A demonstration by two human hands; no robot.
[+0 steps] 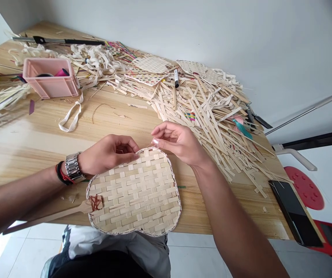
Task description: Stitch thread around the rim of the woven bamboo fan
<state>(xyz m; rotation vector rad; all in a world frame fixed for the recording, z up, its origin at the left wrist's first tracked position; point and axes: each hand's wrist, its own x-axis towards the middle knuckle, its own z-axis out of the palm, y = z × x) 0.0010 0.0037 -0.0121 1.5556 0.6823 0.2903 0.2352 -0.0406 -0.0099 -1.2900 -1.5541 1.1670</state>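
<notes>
A woven bamboo fan lies tilted over the table's front edge, its pale strips plaited and its rim bound with a cord. Its flat wooden handle points to the lower left and is lashed on with red thread. My left hand pinches the fan's upper rim between thumb and fingers. Just to the right, at the same rim, my right hand has thumb and index finger close together on what looks like a thin reddish thread; its other fingers are loosely curled.
Loose bamboo strips cover the table's right and back, with woven pieces and a marker among them. A pink basket with spools stands back left. A phone overhangs the right edge near a red stool.
</notes>
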